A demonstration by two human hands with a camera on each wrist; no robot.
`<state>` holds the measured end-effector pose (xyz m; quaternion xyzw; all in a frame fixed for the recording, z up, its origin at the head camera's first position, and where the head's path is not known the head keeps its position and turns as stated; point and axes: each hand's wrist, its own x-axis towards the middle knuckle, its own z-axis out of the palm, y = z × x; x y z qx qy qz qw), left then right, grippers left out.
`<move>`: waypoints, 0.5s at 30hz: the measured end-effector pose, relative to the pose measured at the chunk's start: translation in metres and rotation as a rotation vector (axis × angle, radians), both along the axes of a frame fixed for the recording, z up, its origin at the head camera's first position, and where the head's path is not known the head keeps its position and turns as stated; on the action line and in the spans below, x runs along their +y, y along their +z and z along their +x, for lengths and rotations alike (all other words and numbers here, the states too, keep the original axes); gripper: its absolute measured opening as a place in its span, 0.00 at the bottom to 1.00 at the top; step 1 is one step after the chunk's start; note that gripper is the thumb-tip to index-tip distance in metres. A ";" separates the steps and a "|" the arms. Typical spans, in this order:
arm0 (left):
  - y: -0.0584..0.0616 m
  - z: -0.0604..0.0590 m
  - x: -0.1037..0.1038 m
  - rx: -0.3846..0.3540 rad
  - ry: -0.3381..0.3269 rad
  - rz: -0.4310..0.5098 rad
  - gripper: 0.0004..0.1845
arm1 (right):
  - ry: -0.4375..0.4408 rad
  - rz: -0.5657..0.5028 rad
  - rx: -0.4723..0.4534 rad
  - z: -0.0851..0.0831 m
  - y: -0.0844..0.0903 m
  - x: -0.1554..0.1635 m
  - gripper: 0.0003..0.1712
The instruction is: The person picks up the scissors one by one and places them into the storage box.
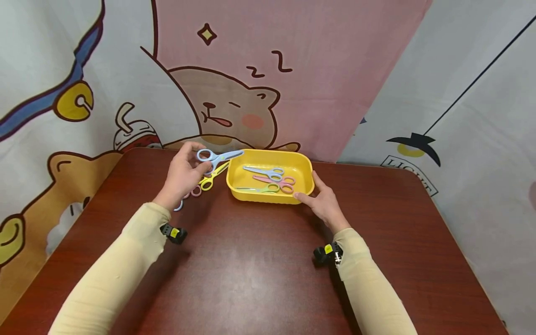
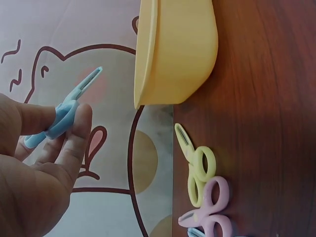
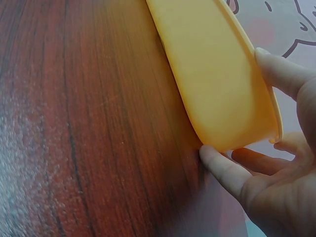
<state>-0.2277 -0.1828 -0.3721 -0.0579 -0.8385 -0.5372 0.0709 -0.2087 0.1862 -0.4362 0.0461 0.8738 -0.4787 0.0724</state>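
Note:
My left hand holds a pair of blue scissors in the air just left of a yellow tray, pinched by the handle with the blades toward the tray. In the left wrist view the blue scissors sit between my fingers. My right hand holds the tray's near right corner, thumb on the front wall and fingers along the side. Inside the tray lie blue scissors, pink scissors and green scissors. Yellow scissors and pink scissors lie on the table beside my left hand.
The brown wooden table has rounded corners. A cartoon-printed cloth hangs behind it. In the left wrist view, yellow scissors and pink scissors lie near the table's back edge, close to the yellow tray. Another blue handle peeks from under my left wrist.

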 end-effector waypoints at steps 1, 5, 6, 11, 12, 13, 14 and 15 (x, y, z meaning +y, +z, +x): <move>0.000 -0.001 0.002 -0.007 -0.006 0.003 0.19 | 0.000 -0.002 0.000 0.000 0.000 0.000 0.59; 0.002 -0.002 0.008 -0.025 -0.032 0.029 0.20 | -0.001 -0.009 -0.003 -0.001 0.000 0.000 0.60; 0.002 -0.003 0.010 -0.027 -0.042 0.042 0.21 | -0.002 -0.010 -0.004 0.000 0.000 0.000 0.60; 0.004 -0.005 0.017 -0.025 -0.068 0.035 0.21 | -0.002 -0.009 -0.008 -0.001 0.000 0.000 0.60; 0.005 -0.005 0.018 -0.025 -0.071 0.024 0.21 | -0.001 -0.010 -0.009 -0.001 0.000 0.000 0.60; 0.005 -0.006 0.019 -0.028 -0.074 0.017 0.21 | 0.000 -0.011 -0.010 -0.001 0.000 0.000 0.60; 0.006 -0.006 0.021 -0.030 -0.079 0.008 0.20 | 0.000 -0.012 -0.011 -0.001 0.000 0.001 0.60; 0.006 -0.006 0.022 -0.031 -0.083 0.000 0.20 | 0.000 -0.013 -0.012 0.000 0.000 0.001 0.60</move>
